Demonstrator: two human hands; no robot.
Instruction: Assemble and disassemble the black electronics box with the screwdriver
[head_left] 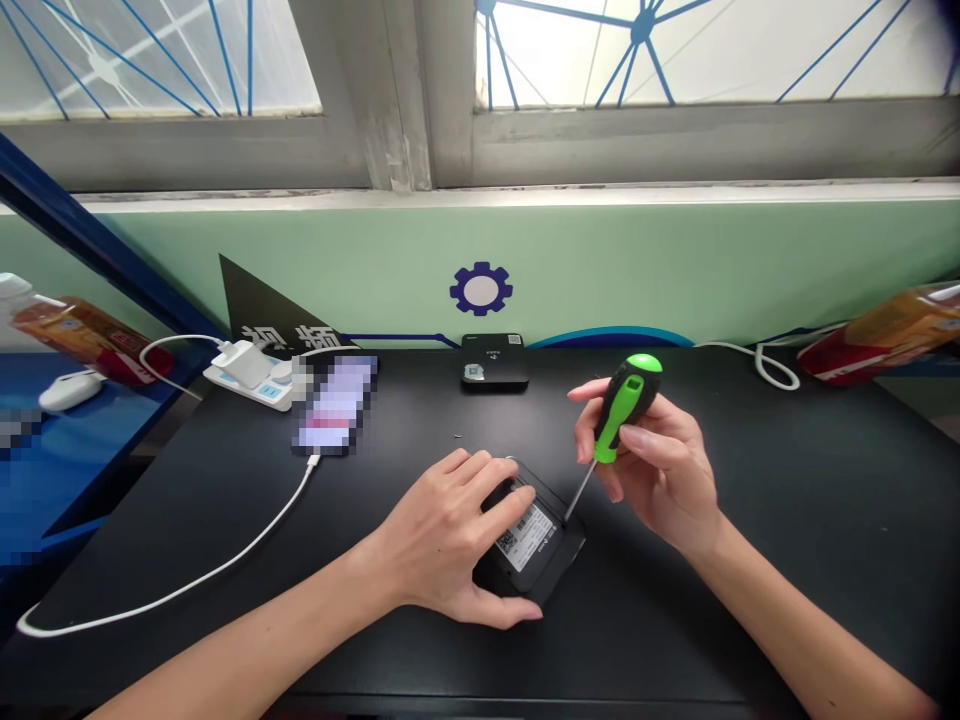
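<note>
The screwdriver (628, 400), grasped in right grip (671, 475), slants down-left onto black box (534, 560), which left grip (457, 525) holds; behind lies second box (495, 365).

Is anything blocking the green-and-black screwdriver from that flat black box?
Nothing visible. In the right hand, the green-and-black screwdriver appears to touch the flat black box near its edge. The left hand covers its other side, clear of the shaft.

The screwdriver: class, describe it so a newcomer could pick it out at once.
Over the black table, find the right hand. It holds the screwdriver, its metal shaft slanting down to the labelled black box under the left hand. The bright green-and-black handle sets it apart from that dark box.
</note>
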